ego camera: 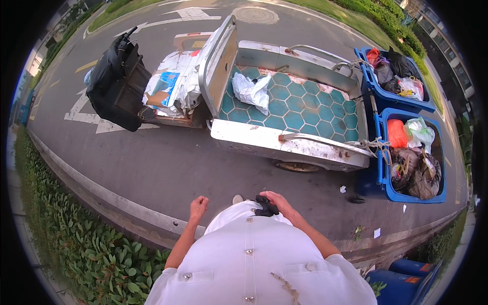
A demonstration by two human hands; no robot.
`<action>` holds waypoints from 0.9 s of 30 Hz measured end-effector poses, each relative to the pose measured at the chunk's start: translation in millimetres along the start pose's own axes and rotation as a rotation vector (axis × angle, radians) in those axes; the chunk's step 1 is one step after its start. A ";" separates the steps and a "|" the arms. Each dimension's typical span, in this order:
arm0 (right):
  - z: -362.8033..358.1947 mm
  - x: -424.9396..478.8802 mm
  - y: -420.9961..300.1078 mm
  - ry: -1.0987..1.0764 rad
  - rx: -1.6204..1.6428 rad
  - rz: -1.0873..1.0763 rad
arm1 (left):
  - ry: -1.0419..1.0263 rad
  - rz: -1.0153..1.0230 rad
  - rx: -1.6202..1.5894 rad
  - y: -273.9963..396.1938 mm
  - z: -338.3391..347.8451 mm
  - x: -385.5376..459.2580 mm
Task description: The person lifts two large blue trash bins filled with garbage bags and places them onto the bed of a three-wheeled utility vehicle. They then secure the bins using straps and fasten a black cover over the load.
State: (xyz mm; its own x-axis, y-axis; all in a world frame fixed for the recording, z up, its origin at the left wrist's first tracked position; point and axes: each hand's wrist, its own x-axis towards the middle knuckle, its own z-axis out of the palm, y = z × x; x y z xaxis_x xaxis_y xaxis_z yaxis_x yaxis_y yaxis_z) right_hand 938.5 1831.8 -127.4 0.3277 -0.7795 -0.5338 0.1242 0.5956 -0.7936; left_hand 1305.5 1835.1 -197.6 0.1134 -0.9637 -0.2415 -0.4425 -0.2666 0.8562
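My left hand (199, 207) hangs at my left side, its fingers curled in with nothing seen in them. At my waist my right hand (277, 202) grips a crumpled black item (266, 206), perhaps a glove or a bag; its far side is hidden by the fold. Before me stands a cargo tricycle (249, 133), side on. Green hexagon-patterned sheeting (295, 100) covers its cargo bed. A crumpled white plastic bag (251, 90) lies on that sheeting near the front board, out of reach of both hands.
Two blue wheeled bins hold bagged rubbish, the nearer bin (417, 199) and farther bin (400, 93); ropes (375, 144) tie them to the tricycle's rear. Black covering (105, 89) hangs over the handlebars. A hedge (99, 248) borders the kerb (114, 207). More blue bins (394, 284) stand at lower right.
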 end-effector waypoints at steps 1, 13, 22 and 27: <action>8.6 13.3 -1.1 -0.032 0.035 0.025 | 0.050 0.012 0.040 -30.1 -21.3 -3.9; 88.9 110.5 -78.5 -0.162 0.000 0.139 | 0.281 -0.495 -0.259 -66.5 -64.8 -94.3; 88.5 201.8 -206.7 0.110 0.038 -0.276 | 0.307 -0.545 -0.418 -8.4 -119.5 15.9; 78.4 257.9 -288.8 0.344 0.127 -0.489 | 0.372 -0.439 -0.416 39.4 -176.0 84.0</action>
State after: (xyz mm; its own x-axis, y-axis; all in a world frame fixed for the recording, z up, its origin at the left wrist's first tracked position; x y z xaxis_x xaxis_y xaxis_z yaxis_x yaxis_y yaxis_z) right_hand 1060.6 1473.9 -13.0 -0.1148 -0.9737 -0.1968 0.3019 0.1546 -0.9407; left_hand 1454.1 1741.9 -103.8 0.5324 -0.6859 -0.4962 0.0821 -0.5415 0.8367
